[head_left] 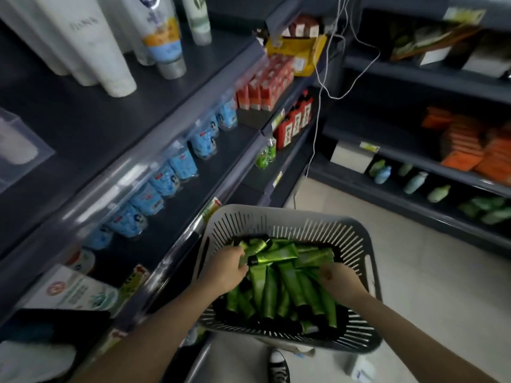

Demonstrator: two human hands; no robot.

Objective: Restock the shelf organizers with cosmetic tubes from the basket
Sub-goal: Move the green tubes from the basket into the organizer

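Picking step, lower centre: left grip (229, 268) clamped on green tubes (279, 283) in basket (276, 214); right grip (336, 280) blurred — closure unclear. Next, likely — lift, carry to shelf organizers (177, 150)

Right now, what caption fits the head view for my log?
The left hand grips green tubes in the grey basket beside the shelf; right hand reaches in.

White tubes (91, 51) stand near top shelf's (110, 120) front edge; blue pouches (181, 161) line the shelf below (221, 167), red-orange boxes (265, 84) farther along. White cables (318, 111) hang (thin, tangled). Orange packs (470, 145) on right shelving (414, 67); black sneaker (279, 366) on floor (414, 272).
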